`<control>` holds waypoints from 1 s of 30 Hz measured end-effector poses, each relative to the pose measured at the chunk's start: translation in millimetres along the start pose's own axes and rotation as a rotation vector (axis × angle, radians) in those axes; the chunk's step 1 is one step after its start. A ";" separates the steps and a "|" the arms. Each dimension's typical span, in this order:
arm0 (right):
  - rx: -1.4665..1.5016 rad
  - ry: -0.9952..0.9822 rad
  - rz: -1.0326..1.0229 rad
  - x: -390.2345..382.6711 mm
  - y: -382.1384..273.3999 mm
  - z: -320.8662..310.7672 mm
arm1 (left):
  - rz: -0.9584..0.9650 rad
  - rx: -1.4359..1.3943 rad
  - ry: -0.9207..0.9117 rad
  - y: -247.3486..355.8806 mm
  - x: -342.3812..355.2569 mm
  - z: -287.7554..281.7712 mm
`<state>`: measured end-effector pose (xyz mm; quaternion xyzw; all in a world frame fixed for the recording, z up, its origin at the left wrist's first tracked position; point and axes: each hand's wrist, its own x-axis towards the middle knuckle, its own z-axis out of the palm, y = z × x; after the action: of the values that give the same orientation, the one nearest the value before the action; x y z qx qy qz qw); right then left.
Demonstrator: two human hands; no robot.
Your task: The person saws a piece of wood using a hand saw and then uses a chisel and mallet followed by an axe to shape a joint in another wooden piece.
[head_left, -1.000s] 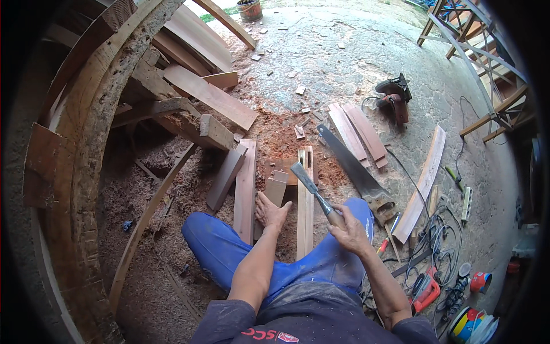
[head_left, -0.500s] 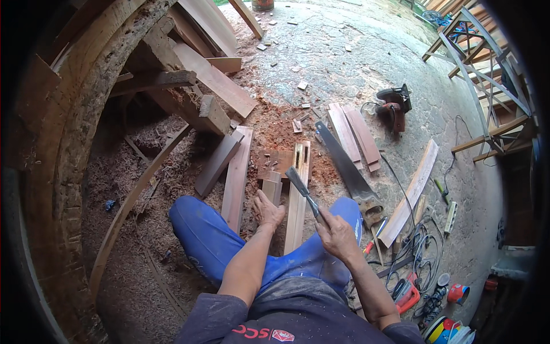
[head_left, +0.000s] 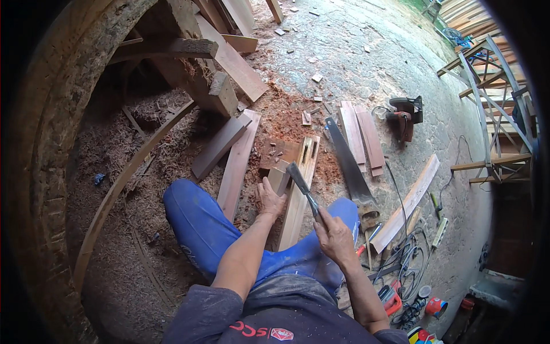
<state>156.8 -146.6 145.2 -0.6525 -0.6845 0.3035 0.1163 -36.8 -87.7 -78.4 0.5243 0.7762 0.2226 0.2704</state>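
Observation:
My left hand is closed on a short wooden block between my knees. My right hand grips the handle of a broad chisel, its blade angled up and left, beside that block. A pale length of timber with long slots cut near its far end lies just right of the block. Behind them a reddish board is scattered with chips. A handsaw lies to the right, and a reddish plank to the left.
A timber frame and curved strip stand left. Right are a circular saw, pink boards, a long plank, cables, a red tool, cans and trestles. Shavings cover the floor around me.
The camera view has shifted, moving the far surroundings rightward. Both hands keep their holds; the chisel's blade sits a little further left relative to the slotted timber.

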 end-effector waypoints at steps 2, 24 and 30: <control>0.002 -0.011 0.007 -0.5 -4.0 0.8 | -0.038 0.034 0.016 6.0 -1.0 1.3; -0.124 -0.057 0.036 -1.5 -9.4 -6.2 | -0.153 0.069 -0.140 14.8 -2.8 -12.5; -0.175 -0.105 0.035 4.2 -22.1 -2.6 | -0.162 -0.042 -0.116 1.0 1.5 -12.8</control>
<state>139.6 -141.1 158.8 -0.6553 -0.7020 0.2782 0.0174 -44.9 -86.6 -68.4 0.4661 0.7942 0.1856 0.3428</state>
